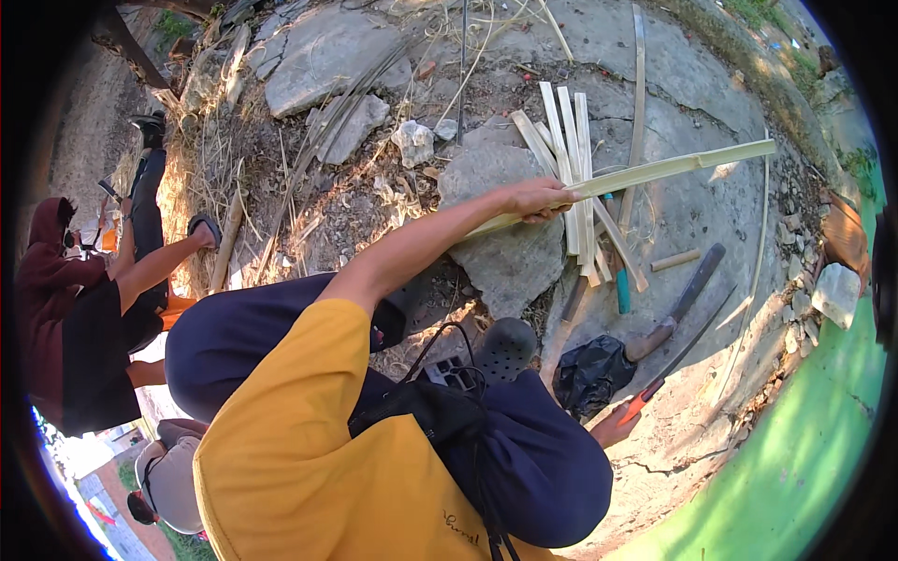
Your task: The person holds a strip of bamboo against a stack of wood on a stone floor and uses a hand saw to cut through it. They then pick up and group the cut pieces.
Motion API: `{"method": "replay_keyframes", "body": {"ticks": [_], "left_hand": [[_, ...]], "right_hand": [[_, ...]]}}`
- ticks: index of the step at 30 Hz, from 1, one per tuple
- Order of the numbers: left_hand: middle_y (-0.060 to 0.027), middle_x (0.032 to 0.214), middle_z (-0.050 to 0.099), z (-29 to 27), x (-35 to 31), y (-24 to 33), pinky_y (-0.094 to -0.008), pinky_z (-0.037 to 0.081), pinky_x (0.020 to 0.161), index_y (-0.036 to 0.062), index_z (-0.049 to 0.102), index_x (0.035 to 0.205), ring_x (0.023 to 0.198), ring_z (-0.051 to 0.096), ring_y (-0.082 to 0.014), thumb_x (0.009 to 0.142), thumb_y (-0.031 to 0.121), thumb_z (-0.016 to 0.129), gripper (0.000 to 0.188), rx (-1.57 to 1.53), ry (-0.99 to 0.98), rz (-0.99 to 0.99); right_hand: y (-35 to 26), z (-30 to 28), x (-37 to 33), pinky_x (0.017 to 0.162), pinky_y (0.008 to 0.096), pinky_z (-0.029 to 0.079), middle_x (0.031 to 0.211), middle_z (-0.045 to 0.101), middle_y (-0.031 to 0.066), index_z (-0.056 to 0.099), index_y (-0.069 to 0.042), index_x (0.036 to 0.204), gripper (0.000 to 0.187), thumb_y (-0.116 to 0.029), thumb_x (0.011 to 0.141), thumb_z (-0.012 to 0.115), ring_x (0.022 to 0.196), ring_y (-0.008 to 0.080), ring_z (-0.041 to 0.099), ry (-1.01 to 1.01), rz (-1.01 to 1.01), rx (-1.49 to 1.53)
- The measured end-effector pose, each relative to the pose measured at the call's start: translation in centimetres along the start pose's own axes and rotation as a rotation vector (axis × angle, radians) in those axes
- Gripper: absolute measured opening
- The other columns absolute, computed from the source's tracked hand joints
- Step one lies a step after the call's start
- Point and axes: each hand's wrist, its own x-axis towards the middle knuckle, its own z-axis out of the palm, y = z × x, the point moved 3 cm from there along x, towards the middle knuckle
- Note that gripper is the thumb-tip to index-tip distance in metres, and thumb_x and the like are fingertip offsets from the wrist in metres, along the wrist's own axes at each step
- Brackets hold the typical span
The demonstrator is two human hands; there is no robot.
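Observation:
My left hand [544, 199], fingers closed, grips a long pale split bamboo strip [678, 171] that stretches out to the right above the ground. Under it, a pile of shorter bamboo strips [572, 140] lies across a flat stone slab [510, 266]. Low on the right, partly behind my knee, my right hand [615, 425] is closed around the red handle of a long-bladed knife [687, 344]. The dark blade slants up and away to the right. Close to it lie a machete [690, 292] with a wooden handle and a crumpled black plastic bag [591, 376].
A teal-handled tool [623, 292] pokes out beneath the pile. Farther off lies a long flat strip [639, 84] on cracked concrete. White rocks [413, 143] and dry fibres litter the ground. At left sits a person in a maroon hood [70, 299]; another wears a cap [173, 481].

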Motion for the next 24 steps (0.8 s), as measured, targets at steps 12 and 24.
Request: {"method": "replay_keyframes", "body": {"ticks": [12, 24], "left_hand": [[0.0073, 0.062, 0.034, -2.6, -1.0, -0.6, -0.0211, 0.029, 0.035, 0.0097, 0.053, 0.087, 0.044, 0.031, -0.0032, 0.103, 0.058, 0.052, 0.051, -0.282, -0.125, -0.003], [-0.0018, 0.07, 0.057, -3.3, -0.7, -0.1, -0.0266, 0.05, 0.049, 0.0038, 0.061, 0.099, 0.056, 0.06, -0.0116, 0.106, 0.053, 0.052, 0.05, -0.265, -0.105, 0.032]], "right_hand": [[-11.4, -0.7, -1.6, 0.056, 0.0201, 0.039, 0.103, 0.065, 0.0083, 0.055, 0.007, 0.138, 0.043, -0.008, 0.098, 0.059, 0.067, 0.0069, 0.051, 0.063, -0.094, 0.376], [-25.2, -0.9, -1.9, 0.087, 0.0407, 0.063, 0.065, 0.04, 0.0021, 0.051, 0.018, 0.125, 0.056, -0.027, 0.094, 0.062, 0.05, 0.0096, 0.043, -0.209, -0.42, 0.383]]}}
